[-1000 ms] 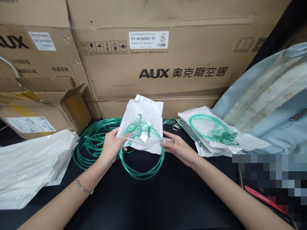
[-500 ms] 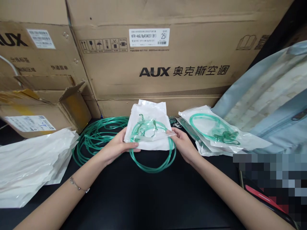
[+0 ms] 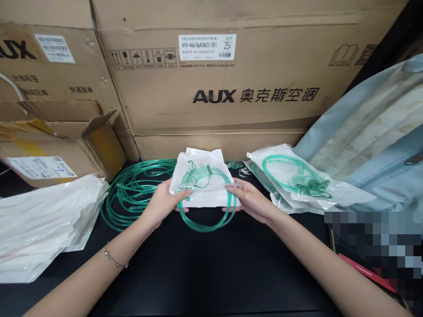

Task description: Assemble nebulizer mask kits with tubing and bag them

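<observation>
Between my hands is a white pouch with a clear front (image 3: 214, 198), with a clear green mask and a dark green strap partly inside it. A loop of green tubing (image 3: 203, 229) hangs out of the pouch's near end. My left hand (image 3: 165, 198) grips the pouch's left edge, thumb on top and fingers beneath. On the right edge, my right hand (image 3: 246, 198) pinches the pouch and the tubing, its fingertips showing under the near edge. Behind my left hand lies a pile of coiled green tubes (image 3: 132, 189).
Filled pouches with green tubing (image 3: 297, 176) are stacked at the right, beside a light blue bag (image 3: 373, 145). Flat white pouches (image 3: 42, 224) lie at the left, before an opened carton (image 3: 42, 145). A large AUX cardboard box (image 3: 214, 114) stands behind. Small clear pieces (image 3: 244, 171) lie beyond my right hand.
The pouch has dropped lower and tilted flatter, its far edge nearer me. My right hand has slid nearer along its edge, with fingertips now under it. The tubing loop hangs out less.
</observation>
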Motion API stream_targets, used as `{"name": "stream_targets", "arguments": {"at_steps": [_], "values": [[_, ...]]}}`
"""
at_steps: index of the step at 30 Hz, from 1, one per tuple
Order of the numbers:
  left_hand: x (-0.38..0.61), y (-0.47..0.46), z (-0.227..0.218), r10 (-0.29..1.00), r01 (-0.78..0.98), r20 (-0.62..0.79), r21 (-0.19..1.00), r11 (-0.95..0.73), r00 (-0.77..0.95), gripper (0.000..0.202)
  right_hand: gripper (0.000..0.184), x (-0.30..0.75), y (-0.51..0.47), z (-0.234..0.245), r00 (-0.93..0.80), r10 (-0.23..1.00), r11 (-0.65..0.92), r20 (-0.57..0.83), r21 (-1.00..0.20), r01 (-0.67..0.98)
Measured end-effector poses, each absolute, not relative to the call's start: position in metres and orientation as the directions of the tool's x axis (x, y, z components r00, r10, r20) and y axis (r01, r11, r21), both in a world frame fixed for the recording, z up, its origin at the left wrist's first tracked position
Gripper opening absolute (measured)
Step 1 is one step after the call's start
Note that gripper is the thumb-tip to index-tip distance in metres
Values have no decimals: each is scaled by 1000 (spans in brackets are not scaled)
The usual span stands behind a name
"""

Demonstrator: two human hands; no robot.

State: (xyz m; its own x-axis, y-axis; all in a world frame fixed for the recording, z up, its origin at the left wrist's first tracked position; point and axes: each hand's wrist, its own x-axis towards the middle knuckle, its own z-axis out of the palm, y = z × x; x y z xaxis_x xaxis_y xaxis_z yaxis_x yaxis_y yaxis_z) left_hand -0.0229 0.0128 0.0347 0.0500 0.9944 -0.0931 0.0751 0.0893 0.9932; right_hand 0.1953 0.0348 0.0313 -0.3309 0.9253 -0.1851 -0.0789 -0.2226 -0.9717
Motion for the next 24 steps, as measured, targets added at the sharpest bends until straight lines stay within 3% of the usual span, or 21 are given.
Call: {"name": "stream_targets", "arguments": {"at_steps": [3, 5, 9, 14, 18, 24], "values": [[-28, 11, 42, 938, -26, -202, 976, 218, 281, 48, 15, 191, 36, 26, -178, 966, -190, -189, -982, 9], [-30, 10, 45, 916, -48, -243, 961, 271, 321, 53, 14, 191, 36, 25, -159, 966, -202, -202, -979, 21], [-30, 13, 39, 954, -54, -242, 966, 255, 176, 54, 13, 196, 35, 31, -322, 919, -267, -226, -960, -86], [-31, 18, 28, 963, -52, -218, 972, 229, 160, 43, 34, 204, 35, 38, -521, 833, -289, -187, -950, -121], [-32, 17, 26, 973, 3, -188, 982, 189, 137, 42, 36, 204, 36, 36, -513, 838, -280, -185, -953, -114], [-26, 16, 22, 994, 119, -105, 987, 105, -5, 32, 16, 194, 32, 29, -406, 889, -262, -210, -962, -78]]}}
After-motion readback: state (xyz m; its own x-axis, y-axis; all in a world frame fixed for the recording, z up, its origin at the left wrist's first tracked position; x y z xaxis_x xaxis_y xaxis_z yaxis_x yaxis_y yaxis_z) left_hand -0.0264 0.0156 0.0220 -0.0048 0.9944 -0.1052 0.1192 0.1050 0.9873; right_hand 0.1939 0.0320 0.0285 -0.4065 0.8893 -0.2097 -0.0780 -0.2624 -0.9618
